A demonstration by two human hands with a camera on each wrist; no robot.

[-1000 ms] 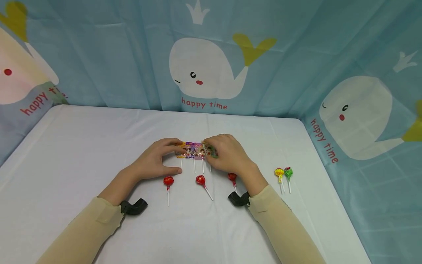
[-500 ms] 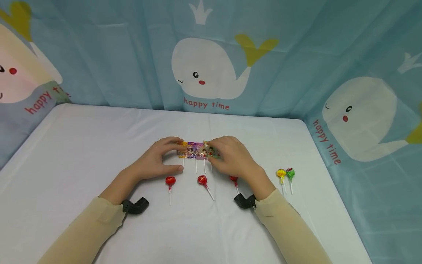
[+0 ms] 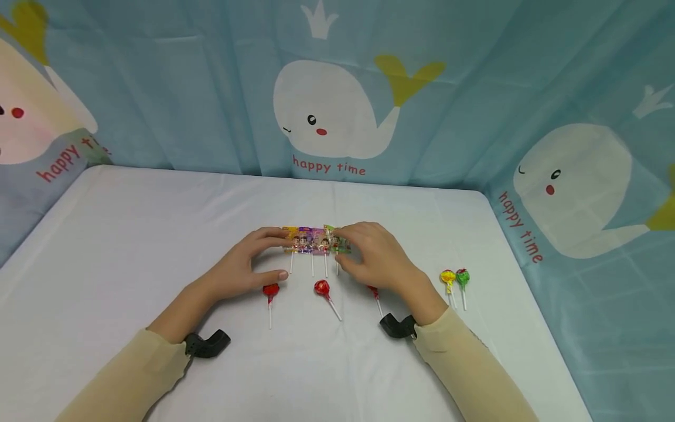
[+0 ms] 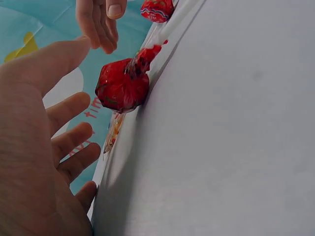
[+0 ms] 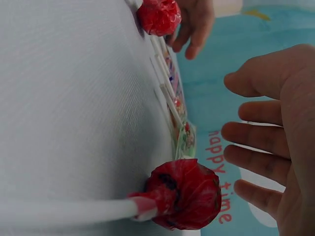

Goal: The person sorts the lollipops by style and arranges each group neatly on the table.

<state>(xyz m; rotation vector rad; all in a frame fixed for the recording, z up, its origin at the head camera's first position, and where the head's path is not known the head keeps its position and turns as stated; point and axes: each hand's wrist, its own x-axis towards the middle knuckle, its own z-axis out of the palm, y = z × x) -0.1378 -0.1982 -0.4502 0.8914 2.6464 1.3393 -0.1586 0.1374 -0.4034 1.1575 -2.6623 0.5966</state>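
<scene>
A strip of several colourful wrapped lollipops [image 3: 315, 241] lies flat on the white table [image 3: 132, 234], white sticks pointing toward me. My left hand [image 3: 279, 255] is at its left end, fingers extended, fingertips at the wrapper's edge. My right hand [image 3: 343, 249] hovers over the right end with its fingers spread. The left wrist view shows the left hand [image 4: 69, 88] open beside a red lollipop [image 4: 122, 88]. The right wrist view shows the right hand [image 5: 246, 103] open above another red lollipop [image 5: 184, 199] and the strip [image 5: 179, 118].
Three red lollipops [image 3: 270, 290] [image 3: 321, 288] [image 3: 372, 289] lie in a row near the wrists, the right one partly hidden. A yellow lollipop [image 3: 447, 276] and a green lollipop [image 3: 462, 276] lie to the right. Whale-print curtains [image 3: 327, 117] close off the back and sides.
Both hands have drawn back slightly toward me and their fingers have loosened from the strip's ends. The strip and loose lollipops have stayed in place.
</scene>
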